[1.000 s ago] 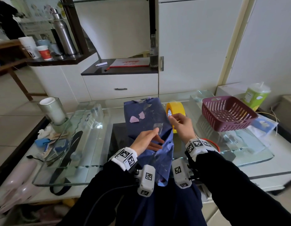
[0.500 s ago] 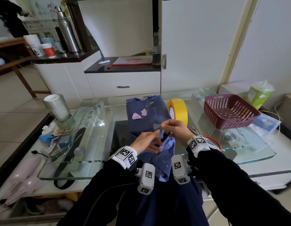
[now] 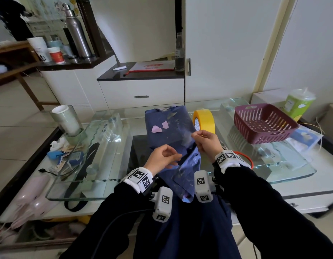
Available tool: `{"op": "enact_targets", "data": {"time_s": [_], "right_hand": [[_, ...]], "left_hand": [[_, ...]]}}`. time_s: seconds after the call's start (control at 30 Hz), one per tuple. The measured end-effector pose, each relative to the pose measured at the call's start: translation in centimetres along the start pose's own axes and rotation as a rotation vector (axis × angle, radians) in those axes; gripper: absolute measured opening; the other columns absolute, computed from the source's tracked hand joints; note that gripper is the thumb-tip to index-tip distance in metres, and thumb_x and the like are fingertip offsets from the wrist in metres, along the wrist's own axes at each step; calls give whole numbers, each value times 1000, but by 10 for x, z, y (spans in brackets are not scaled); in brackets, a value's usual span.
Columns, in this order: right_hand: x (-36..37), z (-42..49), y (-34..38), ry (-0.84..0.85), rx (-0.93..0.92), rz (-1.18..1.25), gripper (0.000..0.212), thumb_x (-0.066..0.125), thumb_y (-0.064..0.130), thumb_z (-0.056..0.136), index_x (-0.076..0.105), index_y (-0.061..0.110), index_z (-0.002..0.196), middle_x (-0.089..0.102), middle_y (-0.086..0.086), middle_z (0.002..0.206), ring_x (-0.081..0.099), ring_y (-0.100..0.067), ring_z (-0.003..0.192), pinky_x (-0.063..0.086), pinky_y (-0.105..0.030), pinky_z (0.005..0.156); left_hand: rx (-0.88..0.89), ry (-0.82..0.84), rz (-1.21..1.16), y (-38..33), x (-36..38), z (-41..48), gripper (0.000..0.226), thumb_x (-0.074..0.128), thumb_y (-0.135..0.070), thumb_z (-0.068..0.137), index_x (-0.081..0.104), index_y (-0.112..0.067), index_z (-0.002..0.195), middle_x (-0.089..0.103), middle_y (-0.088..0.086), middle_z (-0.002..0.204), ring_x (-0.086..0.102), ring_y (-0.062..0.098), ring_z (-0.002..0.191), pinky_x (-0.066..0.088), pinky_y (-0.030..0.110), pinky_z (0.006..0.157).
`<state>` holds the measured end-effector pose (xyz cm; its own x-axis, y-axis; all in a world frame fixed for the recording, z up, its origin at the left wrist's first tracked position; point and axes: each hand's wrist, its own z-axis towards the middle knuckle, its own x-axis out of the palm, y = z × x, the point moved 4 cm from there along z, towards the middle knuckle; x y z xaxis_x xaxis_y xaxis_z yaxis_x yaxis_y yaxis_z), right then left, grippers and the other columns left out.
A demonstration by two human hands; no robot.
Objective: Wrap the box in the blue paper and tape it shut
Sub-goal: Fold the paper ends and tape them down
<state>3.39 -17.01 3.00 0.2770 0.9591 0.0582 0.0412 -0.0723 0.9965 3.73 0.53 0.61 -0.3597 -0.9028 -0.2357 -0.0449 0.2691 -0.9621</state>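
Blue paper (image 3: 167,131) hides the box; both grips, left hand (image 3: 164,157) and right hand (image 3: 206,143), pinch barely visible clear tape (image 3: 186,141).

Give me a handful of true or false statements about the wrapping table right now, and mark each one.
1. The yellow tape roll stands on edge beside the blue-wrapped box. True.
2. The purple basket sits to the left of the box. False: it is on the right side of the glass table.
3. Both hands hold a clear strip of tape stretched between them above the box. True: the left hand pinches one end, the right hand the other.
4. The basket holds the tape roll. False: the basket looks empty; the roll stands on the table.
5. Two pink scraps show on top of the blue paper. True.
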Motion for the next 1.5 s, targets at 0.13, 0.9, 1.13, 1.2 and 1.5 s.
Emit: {"op": "enact_targets", "data": {"time_s": [0.13, 0.9, 1.13, 1.2, 1.5], "right_hand": [[7, 12, -2, 33, 42, -3, 26, 56, 8, 93, 54, 11, 67, 40, 3, 41, 33, -2, 30, 27, -14, 36], [2, 37, -17, 4, 172, 8, 32, 50, 19, 96, 61, 9, 68, 49, 0, 43, 37, -14, 40, 27, -22, 45], [0, 44, -21, -36, 160, 54, 34, 48, 20, 97, 58, 7, 67, 50, 0, 42, 37, -10, 34, 27, -20, 41], [-1, 43, -27, -49, 159, 55, 34, 48, 18, 97, 57, 7, 66, 50, -7, 53, 37, -9, 36, 30, -19, 40], [25, 25, -33, 14, 132, 59, 35, 44, 16, 98, 55, 6, 67, 55, -12, 62, 51, -14, 44, 39, -18, 42]], "left_hand": [[69, 19, 203, 10, -10, 7, 24, 68, 3, 78, 58, -19, 81, 68, 4, 90, 63, 16, 86, 50, 24, 77], [138, -59, 452, 15, -27, 30, 14, 70, -10, 80, 71, -9, 94, 72, 10, 97, 66, 21, 91, 49, 25, 90], [225, -337, 534, 1, -38, 45, 18, 66, -6, 84, 69, 6, 97, 64, 18, 108, 60, 27, 102, 38, 17, 87], [241, -349, 590, 3, -36, 50, 17, 67, -7, 83, 70, 6, 93, 64, 18, 110, 59, 31, 105, 41, 29, 95], [81, -327, 673, 27, -36, 39, 16, 54, -20, 92, 59, -6, 97, 67, 16, 99, 60, 34, 95, 46, 38, 80]]}}
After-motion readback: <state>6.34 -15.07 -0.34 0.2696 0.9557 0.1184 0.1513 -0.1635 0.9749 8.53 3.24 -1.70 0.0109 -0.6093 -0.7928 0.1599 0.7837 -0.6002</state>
